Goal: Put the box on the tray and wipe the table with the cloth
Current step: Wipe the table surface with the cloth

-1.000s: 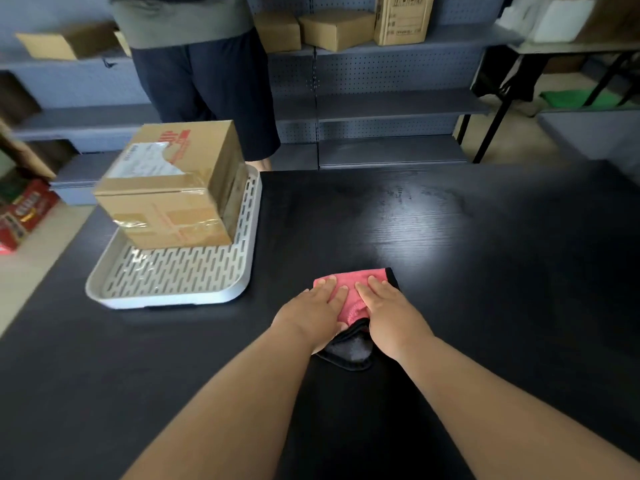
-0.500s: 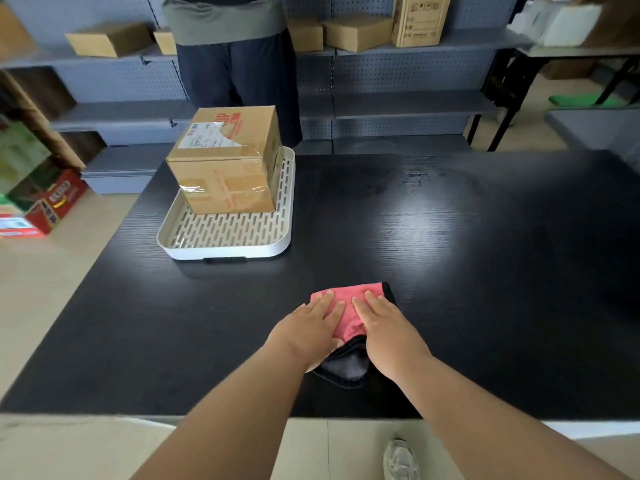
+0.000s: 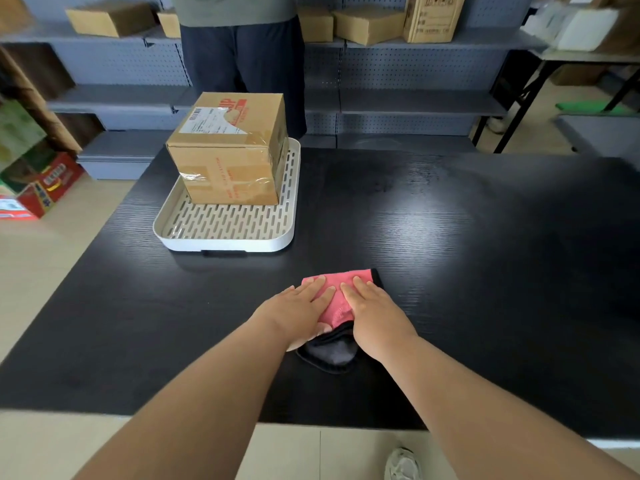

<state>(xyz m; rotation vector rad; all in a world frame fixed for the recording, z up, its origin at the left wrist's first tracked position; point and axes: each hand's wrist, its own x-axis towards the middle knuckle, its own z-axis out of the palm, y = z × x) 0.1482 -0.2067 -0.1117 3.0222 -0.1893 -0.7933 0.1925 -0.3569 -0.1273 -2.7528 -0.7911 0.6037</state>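
The black table [image 3: 485, 237] fills most of the room in front of me, its near edge showing pale floor below. Behind it runs grey shelving [image 3: 398, 102] with cardboard cartons, and a second person [image 3: 242, 57] in dark trousers stands at the far side. On the table's far left sits the white slotted tray [image 3: 225, 242], and the taped cardboard box [image 3: 227, 150] rests on its back half. Nearer, around the table's middle, lies the cloth [image 3: 337, 306], pink on top, dark at its near end. Both palms press flat on it, fingers spread, gripping nothing: the left hand [image 3: 298, 311] covers its left part, the right hand [image 3: 375, 313] its right, pink showing between them.
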